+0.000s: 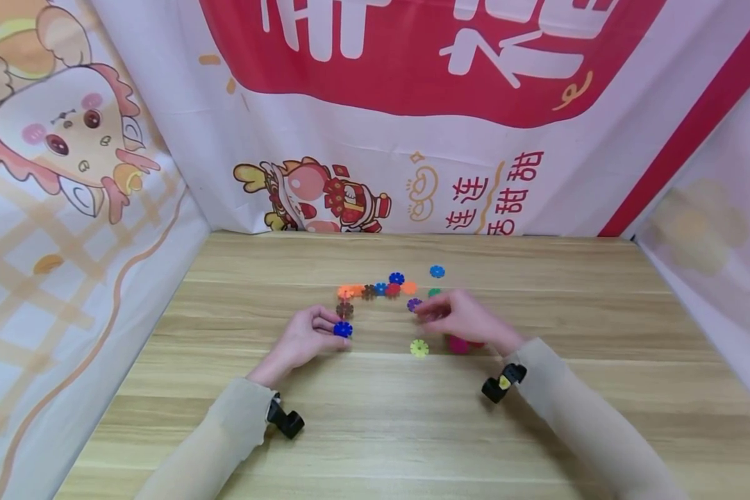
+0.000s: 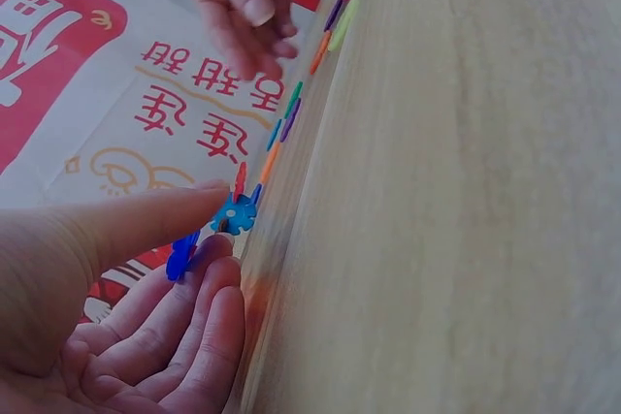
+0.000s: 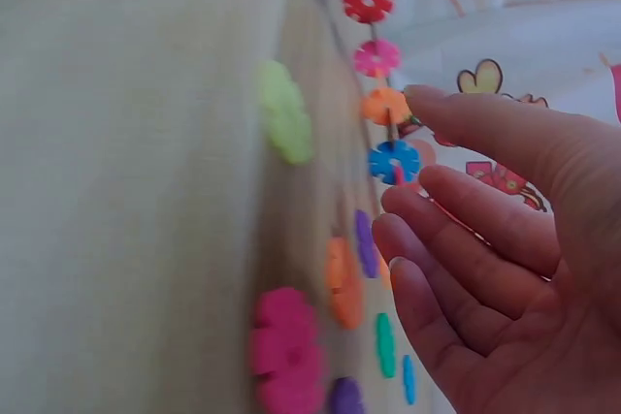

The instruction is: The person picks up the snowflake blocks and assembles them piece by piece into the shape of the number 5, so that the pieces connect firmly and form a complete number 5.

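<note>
My left hand (image 1: 301, 339) pinches a dark blue notched snowflake disc (image 1: 343, 330) between thumb and fingers. That disc ends a chain of interlocked discs, which runs back past a brown disc (image 1: 345, 310) and turns right at an orange disc (image 1: 346, 292). Farther along the chain come a blue disc (image 1: 381, 289) and a red disc (image 1: 392, 290). My right hand (image 1: 464, 318) hovers over the loose discs, near a purple disc (image 1: 414, 305). In the right wrist view its fingers (image 3: 475, 133) are extended and apart, with nothing between them.
Loose discs lie on the wooden table (image 1: 375, 430): yellow-green (image 1: 419, 348), pink (image 1: 458, 344), green (image 1: 434, 292), light blue (image 1: 437, 271) and orange (image 1: 409, 287). Printed cloth (image 1: 375, 104) hangs behind and at both sides. Each wrist wears a black camera.
</note>
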Tool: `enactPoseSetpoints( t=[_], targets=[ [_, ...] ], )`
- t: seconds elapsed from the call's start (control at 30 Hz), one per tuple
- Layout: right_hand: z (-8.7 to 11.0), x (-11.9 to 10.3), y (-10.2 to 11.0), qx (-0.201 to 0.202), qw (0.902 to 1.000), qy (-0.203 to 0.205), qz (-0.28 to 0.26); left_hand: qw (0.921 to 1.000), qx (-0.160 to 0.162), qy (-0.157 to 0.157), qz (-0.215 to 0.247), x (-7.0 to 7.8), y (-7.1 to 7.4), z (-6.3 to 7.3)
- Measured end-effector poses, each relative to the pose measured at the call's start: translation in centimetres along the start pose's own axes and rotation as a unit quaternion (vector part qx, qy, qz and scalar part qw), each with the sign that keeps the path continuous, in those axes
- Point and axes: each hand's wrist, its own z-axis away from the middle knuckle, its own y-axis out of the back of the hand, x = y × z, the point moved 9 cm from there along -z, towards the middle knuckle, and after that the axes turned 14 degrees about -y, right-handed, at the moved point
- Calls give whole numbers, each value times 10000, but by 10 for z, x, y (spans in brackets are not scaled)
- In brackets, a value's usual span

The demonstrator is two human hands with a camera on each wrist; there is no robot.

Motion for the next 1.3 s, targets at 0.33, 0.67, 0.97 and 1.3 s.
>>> enactPoseSetpoints(
  t=[0.33,0.67,0.97,1.3],
  targets=[
    [20,12,-21,-6,9997,58,241,9999,37,-19,93,-2,1,-1],
    [18,8,-29,273,9979,145,561,9999,12,-93,100,-2,1,0],
    [17,7,-28,239,9984,36,505,9998,3,-104,174,-1,1,-1],
    [13,7,-29,65,9993,-314,-179,9998,11,-80,177,0,2,0]
  ],
)
